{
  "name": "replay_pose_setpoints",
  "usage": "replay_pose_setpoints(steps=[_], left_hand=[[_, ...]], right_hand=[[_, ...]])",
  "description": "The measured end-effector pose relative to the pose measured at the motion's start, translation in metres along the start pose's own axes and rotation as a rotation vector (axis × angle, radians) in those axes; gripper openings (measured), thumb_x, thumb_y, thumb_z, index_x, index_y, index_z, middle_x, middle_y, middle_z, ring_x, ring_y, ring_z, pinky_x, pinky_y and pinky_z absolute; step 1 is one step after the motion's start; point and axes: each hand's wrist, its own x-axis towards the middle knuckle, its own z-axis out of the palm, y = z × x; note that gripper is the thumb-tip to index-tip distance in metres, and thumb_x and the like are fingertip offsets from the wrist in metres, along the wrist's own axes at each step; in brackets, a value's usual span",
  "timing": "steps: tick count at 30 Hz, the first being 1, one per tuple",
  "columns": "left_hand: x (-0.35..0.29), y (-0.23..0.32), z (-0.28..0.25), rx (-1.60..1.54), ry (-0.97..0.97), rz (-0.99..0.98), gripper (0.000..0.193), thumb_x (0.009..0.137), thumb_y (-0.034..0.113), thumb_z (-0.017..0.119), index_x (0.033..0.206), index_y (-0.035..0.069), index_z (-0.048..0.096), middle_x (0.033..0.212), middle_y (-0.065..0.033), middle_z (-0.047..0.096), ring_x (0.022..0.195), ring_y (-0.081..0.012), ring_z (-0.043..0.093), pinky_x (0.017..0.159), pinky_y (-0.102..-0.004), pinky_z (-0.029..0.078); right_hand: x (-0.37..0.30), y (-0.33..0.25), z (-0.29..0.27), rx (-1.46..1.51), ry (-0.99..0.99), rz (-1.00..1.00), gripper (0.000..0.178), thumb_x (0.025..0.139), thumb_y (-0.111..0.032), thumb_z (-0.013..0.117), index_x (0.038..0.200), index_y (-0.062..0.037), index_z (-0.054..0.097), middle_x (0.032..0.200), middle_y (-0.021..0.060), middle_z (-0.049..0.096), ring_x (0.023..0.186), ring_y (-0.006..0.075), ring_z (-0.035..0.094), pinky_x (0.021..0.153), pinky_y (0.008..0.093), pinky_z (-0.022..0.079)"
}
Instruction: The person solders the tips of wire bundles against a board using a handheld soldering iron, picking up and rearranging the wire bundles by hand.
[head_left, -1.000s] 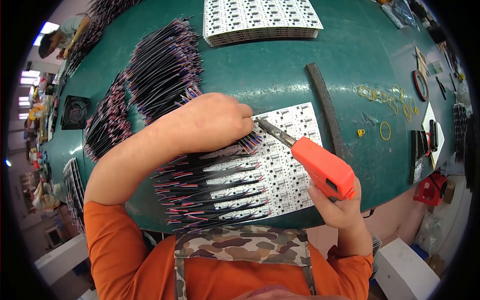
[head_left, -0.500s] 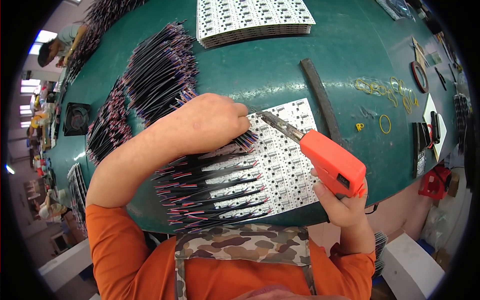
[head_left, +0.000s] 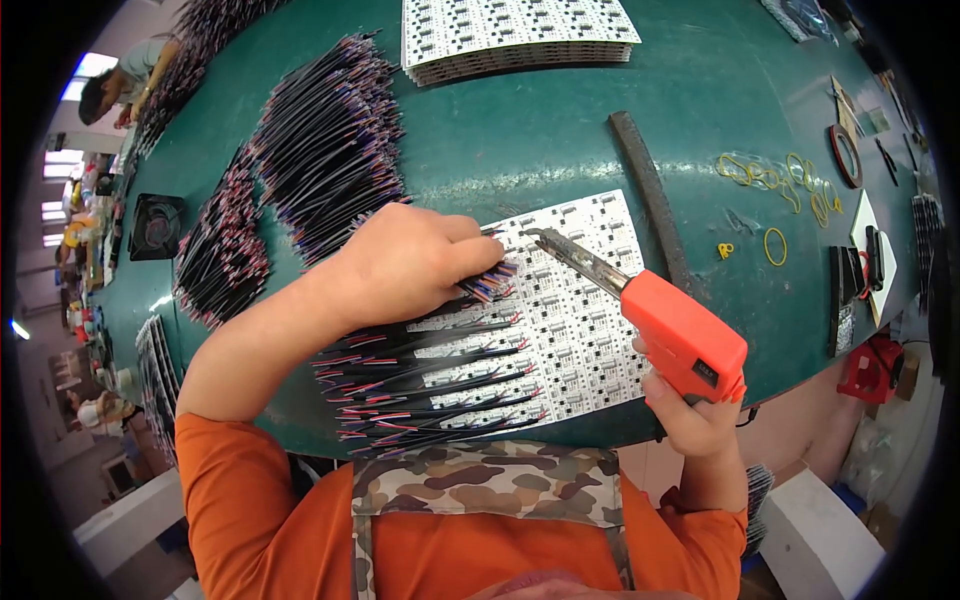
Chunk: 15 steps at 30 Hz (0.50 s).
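Note:
My right hand (head_left: 695, 422) is wrapped round the handle of a red soldering gun (head_left: 685, 335). Its metal tip points left, over the upper part of a white sheet of circuit boards (head_left: 590, 300). Close to the tip, my left hand (head_left: 415, 255) is closed round a bundle of thin wires (head_left: 490, 283), whose coloured ends stick out below the fingers. Whether the tip touches the sheet I cannot tell. Several black-sleeved cables (head_left: 470, 378) lie in rows across the sheet's left part, their stripped ends on the boards.
Heaps of black cables (head_left: 325, 150) lie to the left on the green table (head_left: 510, 130). A stack of white board sheets (head_left: 520, 60) stands at the back. A dark bar (head_left: 648, 195) lies right of the sheet, with yellow bands (head_left: 775, 247) farther right. Another person works far left.
The soldering gun has shifted slightly right and nearer to me, its tip now a little farther from the left fingers. My left hand keeps its grip on the wires.

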Motion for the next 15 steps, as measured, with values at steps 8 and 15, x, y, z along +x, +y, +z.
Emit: replay_pose_setpoints(steps=[8, 15], left_hand=[[0.001, -0.001, 0.009, 0.134, 0.010, 0.085, 0.029, 0.074, 0.013, 0.066, 0.103, 0.011, 0.066, 0.073, -0.0034, 0.057, 0.066, -0.0230, 0.063, 0.055, -0.0381, 0.051], [0.003, -0.005, 0.009, 0.112, -0.028, 0.088, 0.029, 0.073, 0.014, 0.068, 0.102, 0.010, 0.067, 0.076, -0.0036, 0.060, 0.069, -0.0249, 0.065, 0.057, -0.0394, 0.052]], right_hand=[[0.002, -0.002, 0.004, 0.006, -0.002, 0.005, 0.039, 0.081, 0.000, 0.066, 0.120, 0.0066, 0.060, 0.107, 0.0148, 0.070, 0.091, 0.0171, 0.064, 0.083, 0.0312, 0.050], [0.010, -0.003, 0.004, -0.093, -0.093, -0.041, 0.043, 0.077, -0.001, 0.073, 0.118, 0.0060, 0.061, 0.113, 0.0190, 0.067, 0.093, 0.0270, 0.069, 0.082, 0.0328, 0.052]])
